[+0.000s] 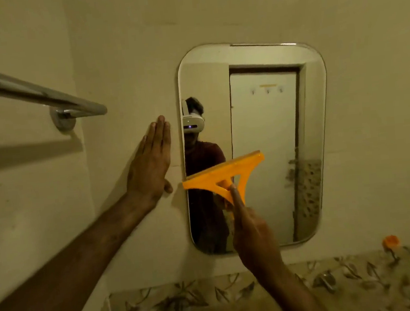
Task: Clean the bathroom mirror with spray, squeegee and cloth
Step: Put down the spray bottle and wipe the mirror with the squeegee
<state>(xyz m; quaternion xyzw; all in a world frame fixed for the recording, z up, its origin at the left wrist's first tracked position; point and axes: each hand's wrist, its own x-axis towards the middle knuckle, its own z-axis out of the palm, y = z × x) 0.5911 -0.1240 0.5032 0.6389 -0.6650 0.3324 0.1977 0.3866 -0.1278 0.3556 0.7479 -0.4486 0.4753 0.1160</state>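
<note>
A rounded rectangular mirror [266,129] hangs on the cream wall ahead. My right hand [252,228] grips the handle of an orange squeegee [223,172], index finger stretched along the handle. Its blade lies tilted across the mirror's lower left part, the left end reaching past the mirror's edge. My left hand [151,163] rests flat on the wall just left of the mirror, fingers together and pointing up, holding nothing. No spray bottle or cloth is in view.
A chrome towel bar [30,93] sticks out from the left wall at upper left. Patterned tiles [213,300] run below the mirror. A small orange object [390,241] sits at lower right by the tile edge. The mirror reflects a white door.
</note>
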